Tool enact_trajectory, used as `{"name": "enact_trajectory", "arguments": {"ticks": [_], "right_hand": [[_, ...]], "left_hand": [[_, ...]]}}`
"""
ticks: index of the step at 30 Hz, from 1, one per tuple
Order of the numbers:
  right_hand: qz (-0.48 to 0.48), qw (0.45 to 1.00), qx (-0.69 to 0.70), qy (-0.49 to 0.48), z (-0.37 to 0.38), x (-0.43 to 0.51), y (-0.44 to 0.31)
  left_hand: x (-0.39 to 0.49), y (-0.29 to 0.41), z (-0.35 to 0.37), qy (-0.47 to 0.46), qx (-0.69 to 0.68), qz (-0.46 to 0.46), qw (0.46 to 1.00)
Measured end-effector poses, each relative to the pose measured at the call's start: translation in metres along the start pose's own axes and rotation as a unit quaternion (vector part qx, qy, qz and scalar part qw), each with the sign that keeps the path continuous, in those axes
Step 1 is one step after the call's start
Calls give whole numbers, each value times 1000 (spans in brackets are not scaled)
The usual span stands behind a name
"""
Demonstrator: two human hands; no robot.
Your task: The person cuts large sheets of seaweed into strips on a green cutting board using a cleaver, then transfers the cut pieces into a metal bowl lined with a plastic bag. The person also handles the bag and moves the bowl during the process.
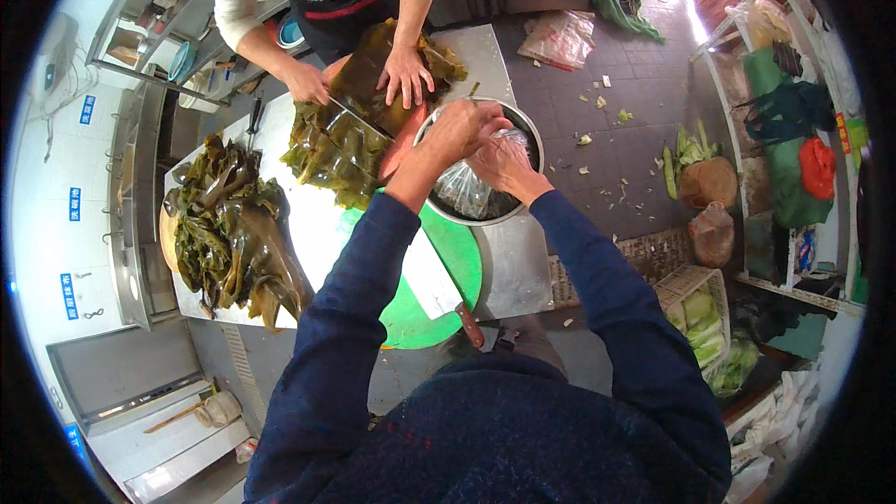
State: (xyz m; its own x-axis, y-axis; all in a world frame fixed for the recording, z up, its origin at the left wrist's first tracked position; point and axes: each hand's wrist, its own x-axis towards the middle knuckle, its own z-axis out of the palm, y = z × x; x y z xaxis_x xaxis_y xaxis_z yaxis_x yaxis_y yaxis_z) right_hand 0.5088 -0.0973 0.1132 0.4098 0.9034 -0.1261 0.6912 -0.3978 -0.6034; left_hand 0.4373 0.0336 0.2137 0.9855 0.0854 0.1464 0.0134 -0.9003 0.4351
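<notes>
Both my hands are over a round metal basin (535, 154) at the right part of the steel table. My left hand (458, 129) and my right hand (504, 161) meet at the top of a clear plastic bag (465, 189) with dark contents, which rests inside the basin. The fingers of both overlap around the bag's gathered top. A cleaver (434, 280) with a wooden handle lies on a green round cutting board (448, 238) below my forearms. Across the table, a co-worker's hand (308, 82) holds a knife (360, 117) against broad kelp sheets (336, 147); the other hand (406, 77) presses them flat.
A heap of kelp (231, 224) lies at the table's left, beside a dark-handled knife (254, 115). Vegetable scraps and a plastic bag (558, 38) lie on the tiled floor. At right stand a crate (717, 294) of leafy vegetables and a shelf rack (735, 154).
</notes>
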Motion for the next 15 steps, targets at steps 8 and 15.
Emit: {"name": "enact_trajectory", "arguments": {"ticks": [8, 15], "right_hand": [[58, 967, 243, -39, 12, 13, 41], [55, 911, 388, -129, 3, 19, 60]], "left_hand": [[-14, -32, 8, -43, -159, -97, 982], [-40, -40, 55, 33, -43, -55, 997]]}}
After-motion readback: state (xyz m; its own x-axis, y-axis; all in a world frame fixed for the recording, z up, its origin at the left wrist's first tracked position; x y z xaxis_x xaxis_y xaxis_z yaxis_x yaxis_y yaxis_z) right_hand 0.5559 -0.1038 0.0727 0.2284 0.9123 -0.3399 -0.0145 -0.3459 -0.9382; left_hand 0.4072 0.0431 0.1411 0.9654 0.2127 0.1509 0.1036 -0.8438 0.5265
